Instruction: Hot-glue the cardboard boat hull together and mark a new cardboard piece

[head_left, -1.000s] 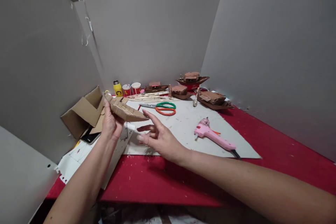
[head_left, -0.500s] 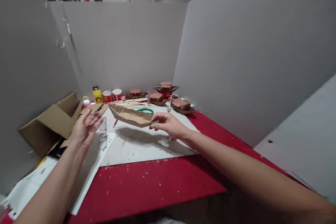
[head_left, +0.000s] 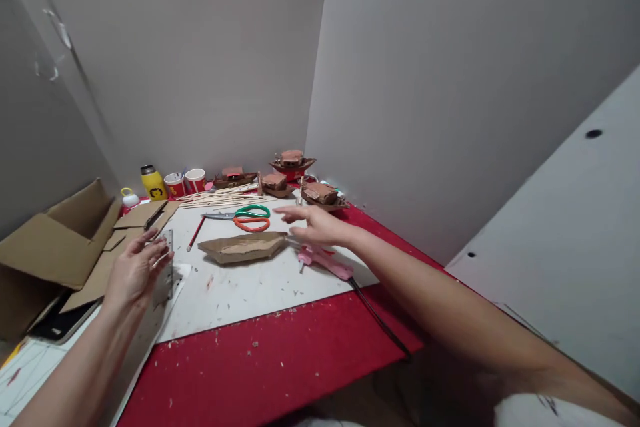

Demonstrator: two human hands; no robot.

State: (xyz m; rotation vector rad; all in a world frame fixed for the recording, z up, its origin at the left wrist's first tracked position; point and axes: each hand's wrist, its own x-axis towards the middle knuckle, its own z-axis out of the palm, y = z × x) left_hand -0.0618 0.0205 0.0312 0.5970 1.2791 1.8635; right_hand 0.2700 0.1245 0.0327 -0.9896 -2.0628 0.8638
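Note:
A cardboard boat hull (head_left: 240,250) rests on the white board, its open side up. Just right of its pointed end hovers my right hand (head_left: 320,227), index finger stretched out and nothing held. Below that hand lies a pink glue gun (head_left: 327,261) with a dark cord running toward the table's front edge. My left hand (head_left: 135,273) is open with loosely bent fingers, beside a clear ruler (head_left: 171,273) and over cut cardboard. Whether its fingertips touch the ruler I cannot tell. Scissors (head_left: 253,217) with one green and one orange handle lie behind the hull, beside a red pencil (head_left: 195,233).
Several finished model boats (head_left: 320,193) stand at the back, with thin wooden sticks (head_left: 225,199) before them. A yellow bottle (head_left: 153,183) and two paper cups (head_left: 195,181) are at back left. An open cardboard box (head_left: 55,247) stands left. Grey partitions (head_left: 450,80) enclose the red table (head_left: 240,360).
My right hand has let go of the hull, which now sits on the board. Scissors and glue gun have come into clearer view. My left hand has lowered; the view has swung right.

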